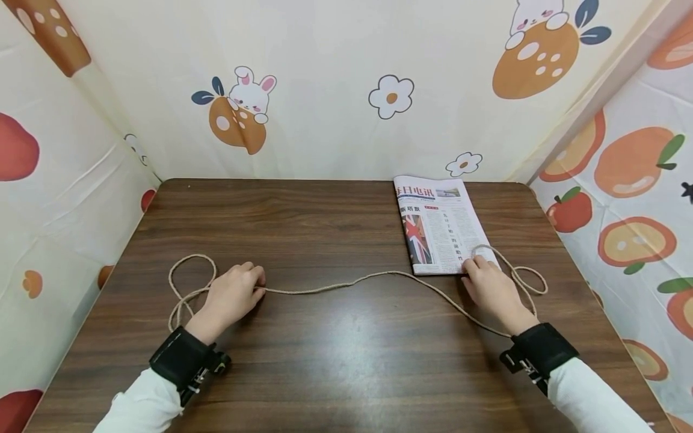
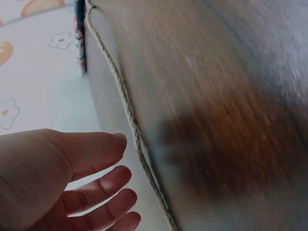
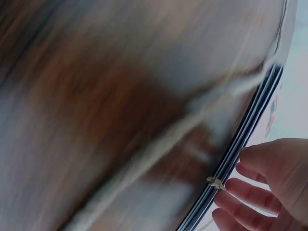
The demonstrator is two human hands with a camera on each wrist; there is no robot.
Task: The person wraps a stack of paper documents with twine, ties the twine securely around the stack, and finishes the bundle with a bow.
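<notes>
A thin beige rope (image 1: 319, 291) runs across the table between two loose coils, one by each hand. My left hand (image 1: 234, 293) is over the rope at the left coil. In the left wrist view its thumb and fingers (image 2: 98, 147) are relaxed and apart, fingertips right beside the braided rope (image 2: 126, 101). At the lower right corner of a folded newspaper (image 1: 446, 231) is my right hand (image 1: 491, 290). In the right wrist view its fingers are loosely bent and spread, close to the newspaper's edge (image 3: 250, 115) and a frayed rope end (image 3: 215, 183).
The dark wooden table (image 1: 335, 373) meets a cream wall sheet (image 1: 325, 120) at its back edge. Fruit-printed sheets hang along both sides. The newspaper lies at the back right, with the right coil (image 1: 533, 282) overlapping its corner in the head view.
</notes>
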